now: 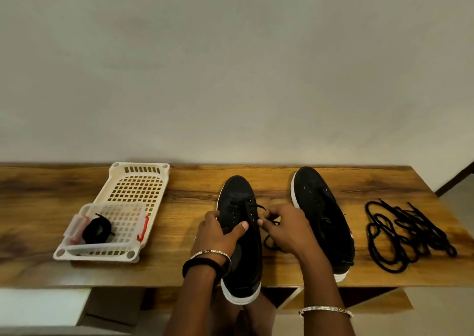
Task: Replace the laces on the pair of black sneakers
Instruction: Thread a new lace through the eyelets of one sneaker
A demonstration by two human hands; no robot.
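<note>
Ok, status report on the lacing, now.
Left hand steadies left sneaker. Right hand pinches its lace. Right sneaker unlaced. Loose laces lie right, clear.

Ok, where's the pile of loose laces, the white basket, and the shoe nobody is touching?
Pile of loose laces [405, 235]: head view, on the tangled middle of the heap.
White basket [139, 184]: head view, on its bare slotted floor.
Untouched shoe [311, 191]: head view, on its black toe area.

On a wooden table [179, 253], the near sneaker [239, 233] is steadied by the left hand [218, 235] while its black lace [269, 243] is pinched by the right hand [284, 228] beside the other sneaker [323, 215].
</note>
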